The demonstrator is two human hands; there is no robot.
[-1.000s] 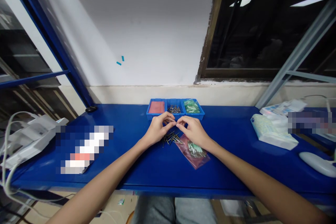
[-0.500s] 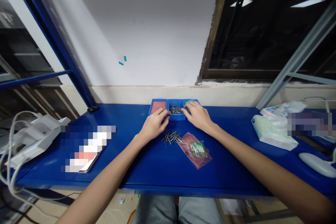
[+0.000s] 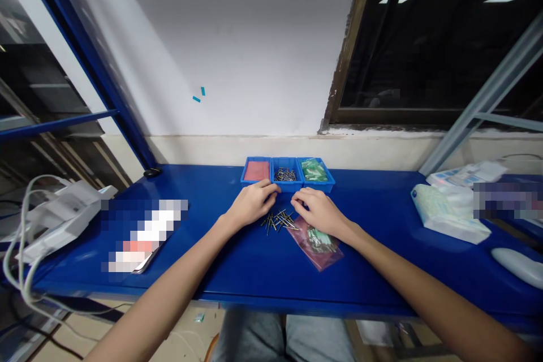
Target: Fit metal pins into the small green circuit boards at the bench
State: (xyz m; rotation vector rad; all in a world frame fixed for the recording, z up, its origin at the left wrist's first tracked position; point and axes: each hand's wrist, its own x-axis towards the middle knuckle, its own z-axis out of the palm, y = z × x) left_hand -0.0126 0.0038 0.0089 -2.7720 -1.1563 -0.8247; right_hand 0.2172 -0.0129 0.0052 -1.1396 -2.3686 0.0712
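Three joined blue bins stand near the wall: pink bags [image 3: 257, 170] fill the left one, thin metal pins [image 3: 285, 175] the middle one, green packets [image 3: 313, 169] the right one. My left hand [image 3: 254, 202] is at the front of the left and middle bins, its fingers loosely bent and thumb apart, with nothing visible in them. Just in front of the right bin, my right hand [image 3: 320, 210] has its fingers curled in; whatever they hold, if anything, is hidden. Loose metal pins [image 3: 278, 220] lie in a pile between and below the hands. A pink bag [image 3: 319, 259] with a green packet [image 3: 321, 241] on it lies partly under my right hand and wrist.
On the left of the blue table [image 3: 237, 271] are a blurred-out phone-like object [image 3: 156, 235] and a white power strip [image 3: 63, 220] with cables. A tissue pack [image 3: 447, 218] and a white mouse-shaped object [image 3: 517, 266] lie on the right.
My right hand has drawn back from over the right bin towards me, uncovering the green packets, and its fingers are more curled. My left hand has shifted slightly right.
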